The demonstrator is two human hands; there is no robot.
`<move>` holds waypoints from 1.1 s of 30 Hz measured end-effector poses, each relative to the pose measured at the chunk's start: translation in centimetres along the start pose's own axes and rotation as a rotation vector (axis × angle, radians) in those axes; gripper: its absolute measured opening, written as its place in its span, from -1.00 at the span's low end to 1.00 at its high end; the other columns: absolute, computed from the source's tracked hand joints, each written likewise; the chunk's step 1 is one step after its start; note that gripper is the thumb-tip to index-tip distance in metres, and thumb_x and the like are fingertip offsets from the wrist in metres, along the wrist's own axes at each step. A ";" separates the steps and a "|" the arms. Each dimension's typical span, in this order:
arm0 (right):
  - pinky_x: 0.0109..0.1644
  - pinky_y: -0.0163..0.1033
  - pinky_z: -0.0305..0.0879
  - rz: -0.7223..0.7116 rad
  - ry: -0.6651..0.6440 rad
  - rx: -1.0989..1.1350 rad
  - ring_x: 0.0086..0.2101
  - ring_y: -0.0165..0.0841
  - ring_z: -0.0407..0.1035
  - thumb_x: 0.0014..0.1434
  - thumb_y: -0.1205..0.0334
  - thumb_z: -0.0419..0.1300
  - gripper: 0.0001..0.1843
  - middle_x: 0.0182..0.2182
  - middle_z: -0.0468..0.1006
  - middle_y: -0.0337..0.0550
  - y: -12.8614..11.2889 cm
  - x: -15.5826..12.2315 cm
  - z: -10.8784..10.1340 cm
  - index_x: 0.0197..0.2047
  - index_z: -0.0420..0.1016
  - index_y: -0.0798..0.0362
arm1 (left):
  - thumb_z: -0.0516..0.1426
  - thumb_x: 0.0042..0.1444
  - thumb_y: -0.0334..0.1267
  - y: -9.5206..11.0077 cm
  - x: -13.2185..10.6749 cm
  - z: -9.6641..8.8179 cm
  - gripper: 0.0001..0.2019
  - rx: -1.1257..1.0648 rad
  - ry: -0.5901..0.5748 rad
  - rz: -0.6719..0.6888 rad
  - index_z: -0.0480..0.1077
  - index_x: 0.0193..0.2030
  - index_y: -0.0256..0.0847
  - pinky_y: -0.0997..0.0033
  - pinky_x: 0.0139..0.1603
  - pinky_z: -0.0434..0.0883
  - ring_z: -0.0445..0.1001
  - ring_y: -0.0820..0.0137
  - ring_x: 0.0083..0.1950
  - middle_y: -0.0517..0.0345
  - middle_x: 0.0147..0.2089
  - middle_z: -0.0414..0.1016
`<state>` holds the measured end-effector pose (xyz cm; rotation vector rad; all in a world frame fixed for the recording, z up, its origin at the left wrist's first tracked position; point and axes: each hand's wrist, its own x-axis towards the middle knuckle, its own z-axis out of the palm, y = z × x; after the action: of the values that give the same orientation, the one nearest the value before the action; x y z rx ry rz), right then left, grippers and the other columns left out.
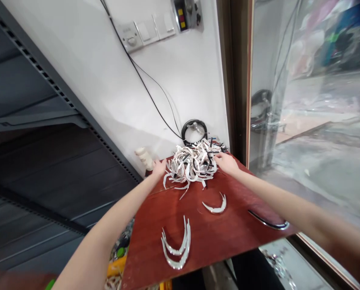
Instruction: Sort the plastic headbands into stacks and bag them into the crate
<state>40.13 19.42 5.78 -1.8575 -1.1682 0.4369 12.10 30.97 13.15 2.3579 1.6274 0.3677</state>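
Note:
A tangled heap of curved white, silver and black strips (192, 163) lies at the far end of a reddish-brown board (204, 237). My left hand (159, 167) is at the heap's left side, near the board's edge, fingers apart and holding nothing visible. On the opposite side, my right hand (226, 162) reaches to the heap with fingers stretched; its fingertips touch or nearly touch the strips. Closer to me on the board lie a pair of nested U-shaped silver strips (176, 251), a smaller curved silver piece (217, 207) and a black-and-silver curved strip (269, 222).
Behind the heap, a black cable coil (194, 132) leans against the white wall (180, 72), below switches (146, 32). A pale cylindrical object (144, 157) stands by the far left corner. Dark metal shelving (40, 161) flanks the left; a glass panel (306, 133) the right.

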 end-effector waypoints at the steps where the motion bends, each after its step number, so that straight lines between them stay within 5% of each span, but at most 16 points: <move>1: 0.05 -0.16 0.27 -0.020 0.003 0.000 -0.02 -0.14 0.45 0.23 0.12 0.08 -0.71 -0.08 0.61 -0.04 0.4 -0.7 -0.4 -0.14 0.58 0.03 | 0.15 0.27 -0.09 -0.1 -2.0 1.1 -0.54 -0.008 0.037 -0.052 0.28 0.25 -0.19 -0.13 0.22 0.34 0.34 0.10 0.25 -0.07 0.30 0.28; 3: 0.06 -0.17 0.28 -0.070 -0.008 0.007 -0.05 -0.20 0.46 0.23 0.13 0.08 -0.72 -0.08 0.60 -0.08 1.2 -2.5 -1.4 -0.12 0.56 0.03 | 0.11 0.29 -0.11 -0.4 -6.6 3.1 -0.51 -0.038 0.080 -0.113 0.21 0.31 -0.19 -0.21 0.32 0.22 0.21 0.04 0.37 -0.13 0.39 0.15; 6: 0.04 -0.16 0.32 -0.281 -0.078 0.008 -0.09 -0.24 0.46 0.25 0.12 0.09 -0.74 -0.09 0.59 -0.12 2.4 -6.6 -2.7 -0.12 0.54 0.00 | 0.08 0.25 -0.13 -0.8 -15.0 5.0 -0.41 -0.102 0.050 -0.084 0.11 0.38 -0.27 -0.01 0.42 0.14 0.01 0.09 0.49 -0.23 0.48 -0.05; 10: 0.15 -0.02 0.30 -0.649 -0.254 -0.161 -0.05 -0.22 0.45 0.31 0.16 0.07 -0.78 -0.11 0.59 -0.13 3.2 -13.5 -3.1 -0.16 0.55 -0.05 | 0.11 0.17 0.01 -1.4 -26.0 6.2 -0.42 -0.142 -0.027 0.135 0.21 0.34 0.09 -0.17 0.48 -0.13 -0.04 0.12 0.51 0.05 0.50 0.00; 13: 0.34 0.17 0.06 -0.752 -0.232 -0.303 0.13 -0.15 0.33 0.28 0.25 0.11 -0.71 0.05 0.54 -0.12 3.2 -18.0 -1.8 0.04 0.50 -0.07 | 0.06 0.22 -0.02 -1.7 -31.1 7.5 -0.49 -0.100 0.072 0.152 0.22 0.32 0.20 -0.23 0.48 -0.25 0.02 0.13 0.49 0.11 0.46 0.10; 17: 0.38 0.29 -0.09 -0.732 -0.137 -0.368 0.23 -0.11 0.22 0.30 0.27 0.07 -0.50 0.16 0.46 -0.07 3.4 -20.8 0.6 0.30 0.28 -0.03 | -0.05 0.31 -0.08 -2.0 -34.2 10.8 -0.52 -0.107 0.332 -0.057 0.13 0.36 0.11 -0.23 0.49 -0.21 0.01 0.17 0.50 0.06 0.45 0.12; 21: 0.36 0.32 -0.05 -0.670 -0.040 -0.370 0.17 -0.10 0.30 0.35 0.27 -0.02 -0.58 0.07 0.54 -0.04 3.9 -20.7 1.8 0.22 0.38 -0.01 | -0.07 0.33 -0.08 -2.2 -35.9 13.3 -0.48 -0.179 0.438 -0.197 -0.01 0.41 0.07 -0.21 0.49 -0.14 -0.11 0.19 0.53 0.01 0.48 0.04; 26: 0.38 0.29 -0.08 -0.686 -0.065 -0.343 0.02 -0.18 0.39 0.35 0.30 -0.03 -0.64 -0.11 0.61 -0.15 4.5 -21.5 1.2 0.05 0.52 -0.13 | -0.01 0.29 -0.10 -2.2 -36.5 14.0 -0.44 -0.180 0.428 -0.133 0.00 0.41 0.05 -0.18 0.50 -0.13 -0.08 0.15 0.52 0.02 0.48 0.04; 33: 0.39 0.26 -0.11 -0.691 -0.079 -0.288 -0.04 -0.21 0.41 0.36 0.28 0.02 -0.68 -0.14 0.58 -0.17 6.3 -24.6 -1.0 0.06 0.49 -0.17 | -0.01 0.30 -0.22 -1.2 -36.5 14.1 -0.63 -0.116 0.407 0.006 0.31 0.22 0.10 -0.21 0.49 -0.18 0.06 0.17 0.48 0.10 0.42 0.15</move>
<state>32.02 -3.20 -2.47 -1.5356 -1.8985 -0.0549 3.35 -3.74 -2.83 2.3073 1.7053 0.9685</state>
